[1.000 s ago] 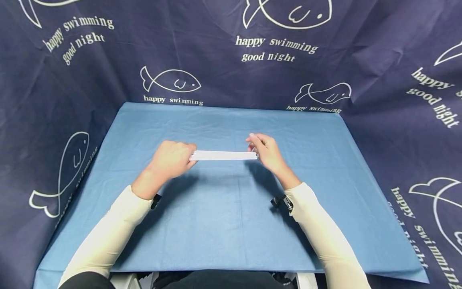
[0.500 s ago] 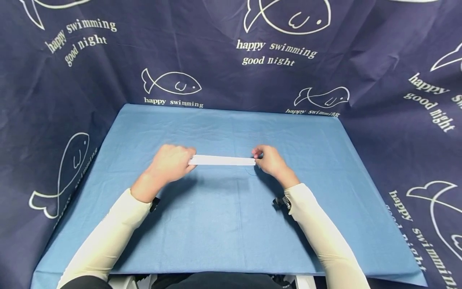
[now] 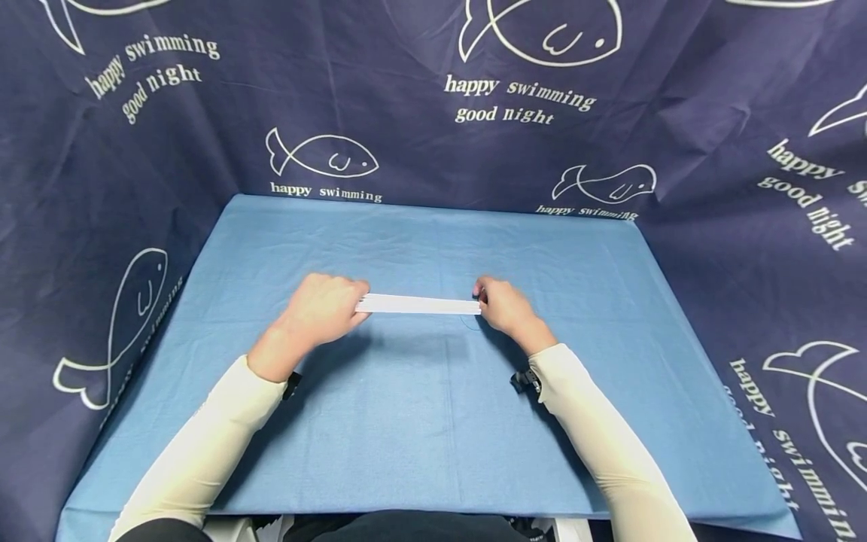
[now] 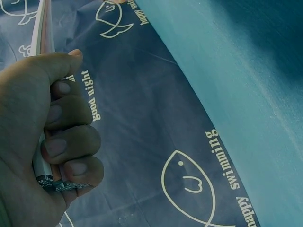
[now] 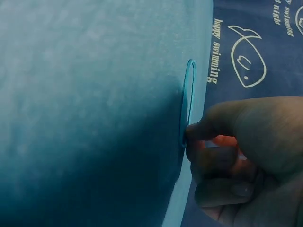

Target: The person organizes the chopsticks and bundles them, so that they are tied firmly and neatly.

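A narrow bundle of thin white strips (image 3: 420, 304) is held level above the blue cloth. My left hand (image 3: 328, 307) grips its left end; in the left wrist view, curled fingers (image 4: 71, 142) wrap round it, and dark speckled ends (image 4: 64, 185) poke out below. At the bundle's right end is my right hand (image 3: 506, 307). Its thumb and forefinger pinch a thin blue loop (image 5: 184, 104), which looks like a rubber band or cord and hangs free of the fingers in the right wrist view. Whether the right fingers also touch the strips is hidden.
A blue cloth (image 3: 379, 421) covers the table. Navy fabric (image 3: 433, 150) printed with white fish and lettering hangs behind and at both sides. Black wrist cameras sit under both wrists, the right one (image 3: 525, 382) showing more clearly.
My right hand has come down and closer in at the bundle's right end, its fingers drawn together. The blue loop now shows below it. The bundle has dropped slightly in view.
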`<state>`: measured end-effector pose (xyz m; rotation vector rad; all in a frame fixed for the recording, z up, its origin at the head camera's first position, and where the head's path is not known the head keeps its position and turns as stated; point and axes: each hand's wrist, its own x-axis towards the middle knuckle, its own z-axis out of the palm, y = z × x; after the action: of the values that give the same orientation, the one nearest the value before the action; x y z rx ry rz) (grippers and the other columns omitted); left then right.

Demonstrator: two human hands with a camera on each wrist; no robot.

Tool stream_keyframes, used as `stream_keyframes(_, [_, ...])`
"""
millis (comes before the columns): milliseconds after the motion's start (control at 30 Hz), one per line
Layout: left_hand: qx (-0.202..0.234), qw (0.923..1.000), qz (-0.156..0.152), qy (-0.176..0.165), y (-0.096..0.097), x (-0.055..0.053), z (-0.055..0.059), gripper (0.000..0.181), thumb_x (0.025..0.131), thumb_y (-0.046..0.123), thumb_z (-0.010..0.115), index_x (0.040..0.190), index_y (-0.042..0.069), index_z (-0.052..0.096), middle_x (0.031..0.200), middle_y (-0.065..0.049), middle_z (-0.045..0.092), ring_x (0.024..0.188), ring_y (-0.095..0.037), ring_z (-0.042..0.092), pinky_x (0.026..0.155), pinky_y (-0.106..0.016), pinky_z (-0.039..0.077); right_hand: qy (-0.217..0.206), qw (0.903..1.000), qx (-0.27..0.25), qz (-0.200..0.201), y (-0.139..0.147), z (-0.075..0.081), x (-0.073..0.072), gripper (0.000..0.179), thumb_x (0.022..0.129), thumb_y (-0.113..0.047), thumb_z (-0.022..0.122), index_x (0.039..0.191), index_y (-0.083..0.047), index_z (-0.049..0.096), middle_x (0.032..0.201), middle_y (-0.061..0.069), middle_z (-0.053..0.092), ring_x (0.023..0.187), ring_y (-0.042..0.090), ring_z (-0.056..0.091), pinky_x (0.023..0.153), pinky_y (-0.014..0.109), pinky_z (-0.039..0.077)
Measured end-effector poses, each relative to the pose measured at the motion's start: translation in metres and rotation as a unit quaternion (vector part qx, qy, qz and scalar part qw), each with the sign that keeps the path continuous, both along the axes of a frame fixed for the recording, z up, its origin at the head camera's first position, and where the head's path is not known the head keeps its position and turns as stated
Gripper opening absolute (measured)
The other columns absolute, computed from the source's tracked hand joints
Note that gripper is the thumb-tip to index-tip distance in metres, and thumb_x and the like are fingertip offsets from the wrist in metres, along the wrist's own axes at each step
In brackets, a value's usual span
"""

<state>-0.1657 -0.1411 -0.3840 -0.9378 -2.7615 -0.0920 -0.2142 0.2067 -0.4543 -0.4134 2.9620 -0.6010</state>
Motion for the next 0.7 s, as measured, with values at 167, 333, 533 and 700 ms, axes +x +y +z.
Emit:
stream_keyframes(167, [-0.003,1.0,-0.002,-0.003,0.003,0.0,-0.002,0.023,0.09,0.026,0.073,0.077,0.015,0.058,0.061,0.002,0.056,0.051,-0.019,0.051,0.047,-0.041,0.045,-0.021,0.9949,-0.099,-0.002,0.002,0.008,0.002,0.016,0.093,-0.003,0.058,0.109,-0.003,0.053,0.093,0.014,0.069,0.081,0.025,0.063,0.075,0.038,0.049])
stream_keyframes(333, [-0.003,1.0,0.001,-0.003,0.002,-0.001,-0.002,0.024,0.091,0.027,0.073,0.076,0.016,0.057,0.061,0.002,0.056,0.051,-0.02,0.052,0.048,-0.042,0.045,-0.043,0.9819,-0.184,-0.005,0.003,0.031,0.007,0.02,0.092,-0.005,0.061,0.108,-0.003,0.05,0.096,0.015,0.065,0.079,0.022,0.058,0.071,0.032,0.046])
stream_keyframes(533, [-0.004,0.9999,0.008,-0.009,0.001,-0.003,0.0,0.023,0.091,0.027,0.072,0.077,0.015,0.058,0.061,0.001,0.056,0.051,-0.02,0.053,0.048,-0.042,0.046,-0.085,0.9643,-0.251,-0.003,0.003,0.057,0.016,0.02,0.095,-0.006,0.063,0.107,-0.005,0.047,0.098,0.013,0.067,0.075,0.015,0.056,0.064,0.026,0.045])
stream_keyframes(700, [-0.011,0.9996,0.018,-0.021,0.0,-0.003,0.0,0.022,0.091,0.027,0.073,0.078,0.015,0.059,0.061,0.001,0.057,0.052,-0.02,0.054,0.049,-0.043,0.046,-0.136,0.934,-0.33,0.011,-0.002,0.069,0.023,0.02,0.095,-0.002,0.061,0.105,-0.006,0.044,0.095,0.009,0.069,0.061,0.007,0.048,0.056,0.022,0.036])
